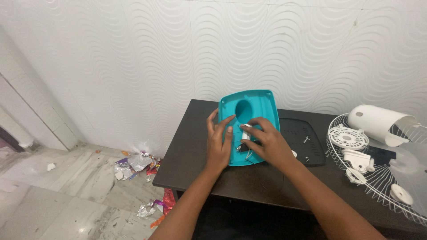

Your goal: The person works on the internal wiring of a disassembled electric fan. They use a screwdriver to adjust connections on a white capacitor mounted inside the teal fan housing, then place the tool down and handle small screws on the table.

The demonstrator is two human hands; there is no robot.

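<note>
A teal plastic fan base cover (255, 106) with an oval hole lies on the dark table (191, 160). My left hand (218, 142) rests on its left edge, fingers spread and pressing it down. My right hand (267, 141) pinches a small white part (245, 131) with dark wires inside the cover. A black flat panel (307, 142) with a few loose screws lies just right of the cover.
A white wire fan grille (378, 178) holds a white motor housing (378, 122) and small white plastic parts at the table's right. Crumpled foil wrappers (138, 164) litter the marble floor on the left. A wavy white wall stands behind.
</note>
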